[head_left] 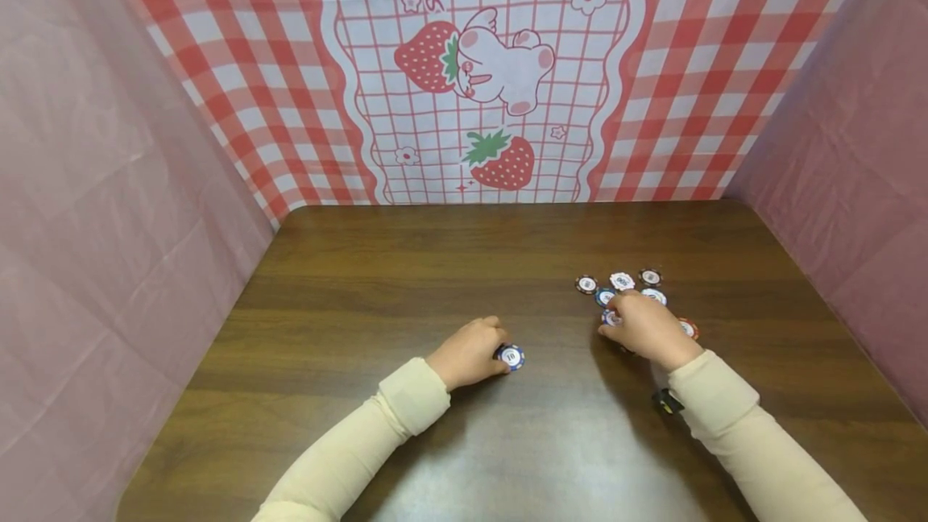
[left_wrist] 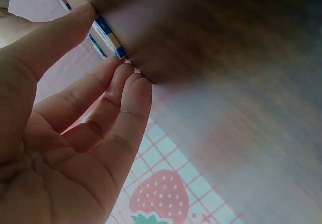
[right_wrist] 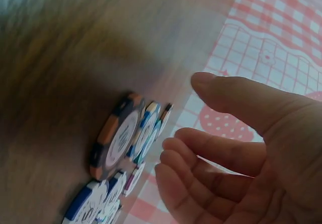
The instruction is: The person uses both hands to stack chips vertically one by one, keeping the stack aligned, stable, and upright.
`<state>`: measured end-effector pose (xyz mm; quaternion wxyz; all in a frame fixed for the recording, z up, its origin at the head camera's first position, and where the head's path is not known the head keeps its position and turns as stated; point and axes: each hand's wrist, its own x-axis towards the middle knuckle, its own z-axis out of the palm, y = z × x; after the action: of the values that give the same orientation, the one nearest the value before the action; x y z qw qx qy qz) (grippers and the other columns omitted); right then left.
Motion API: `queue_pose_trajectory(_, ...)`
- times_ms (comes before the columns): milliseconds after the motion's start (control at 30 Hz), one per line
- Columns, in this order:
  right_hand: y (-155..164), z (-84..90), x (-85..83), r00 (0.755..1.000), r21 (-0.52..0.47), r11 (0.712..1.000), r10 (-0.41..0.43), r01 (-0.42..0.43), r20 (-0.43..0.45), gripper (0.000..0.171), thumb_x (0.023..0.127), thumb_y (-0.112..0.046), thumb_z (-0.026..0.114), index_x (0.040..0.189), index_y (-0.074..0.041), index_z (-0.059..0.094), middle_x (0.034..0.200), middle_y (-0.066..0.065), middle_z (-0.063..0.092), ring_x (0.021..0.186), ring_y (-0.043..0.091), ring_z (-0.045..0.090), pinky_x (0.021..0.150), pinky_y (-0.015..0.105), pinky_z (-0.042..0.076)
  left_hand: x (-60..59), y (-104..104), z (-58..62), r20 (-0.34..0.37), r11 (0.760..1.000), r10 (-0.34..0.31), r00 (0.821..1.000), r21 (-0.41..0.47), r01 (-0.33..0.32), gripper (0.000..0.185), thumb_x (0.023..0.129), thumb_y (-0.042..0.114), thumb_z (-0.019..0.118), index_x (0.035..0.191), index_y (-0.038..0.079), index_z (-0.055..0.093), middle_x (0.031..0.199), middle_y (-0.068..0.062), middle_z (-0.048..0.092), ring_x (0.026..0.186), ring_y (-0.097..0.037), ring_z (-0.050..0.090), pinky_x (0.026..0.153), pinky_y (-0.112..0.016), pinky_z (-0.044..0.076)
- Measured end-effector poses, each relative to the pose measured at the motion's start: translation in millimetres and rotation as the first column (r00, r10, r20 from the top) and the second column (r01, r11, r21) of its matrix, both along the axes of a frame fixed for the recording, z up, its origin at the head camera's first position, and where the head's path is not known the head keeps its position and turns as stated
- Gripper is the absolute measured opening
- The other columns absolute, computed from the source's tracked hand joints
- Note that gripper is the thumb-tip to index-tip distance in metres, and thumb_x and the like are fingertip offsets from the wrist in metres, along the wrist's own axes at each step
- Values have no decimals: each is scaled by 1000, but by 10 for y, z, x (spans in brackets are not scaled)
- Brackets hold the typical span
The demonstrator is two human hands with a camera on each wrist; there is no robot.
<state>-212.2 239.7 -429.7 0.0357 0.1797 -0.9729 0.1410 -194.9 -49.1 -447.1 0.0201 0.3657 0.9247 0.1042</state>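
Note:
My left hand (head_left: 487,351) lies on the wooden table (head_left: 406,264) and pinches a blue-and-white poker chip (head_left: 511,357) at its edge. In the left wrist view the thumb (left_wrist: 60,30) and fingertips (left_wrist: 128,78) sit at either end of the blue chip (left_wrist: 108,36), which looks like a thin stack. My right hand (head_left: 625,321) hovers over a loose cluster of poker chips (head_left: 622,281). In the right wrist view its fingers (right_wrist: 191,156) are relaxed and apart, close to an orange-and-black chip (right_wrist: 118,138) without gripping it.
Several chips lie scattered around the right hand, among them a dark red one (head_left: 586,284) and an orange one (head_left: 689,329). Pink sheeting walls (head_left: 87,208) flank the table, and a strawberry-print checked cloth (head_left: 478,71) hangs behind it.

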Motion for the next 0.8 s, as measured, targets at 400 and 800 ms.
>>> queue_pose_trajectory(400, 84, -38, -59, 998, 47, 998, -45, 44, 34, 31, 75, -18, 76, 58, -13, 51, 64, 3, 52, 58, 18, 49, 54, 38, 42, -1, 0, 6, 10, 1000, 9, 1000, -3, -9, 25, 79, 28, 79, 99, 13, 74, 92, 0, 65, 84, -11, 58, 78, -25, 49)
queue_pose_trajectory(800, 116, -60, -111, 997, 20, 999, -37, 35, 67, 33, 77, -19, 76, 55, -14, 52, 52, -4, 50, 51, 14, 46, 51, 32, 38, -3, -4, 0, 14, 1000, 12, 1000, -4, -12, 25, 79, 28, 79, 99, 13, 75, 92, 0, 65, 84, -11, 58, 79, -25, 48)
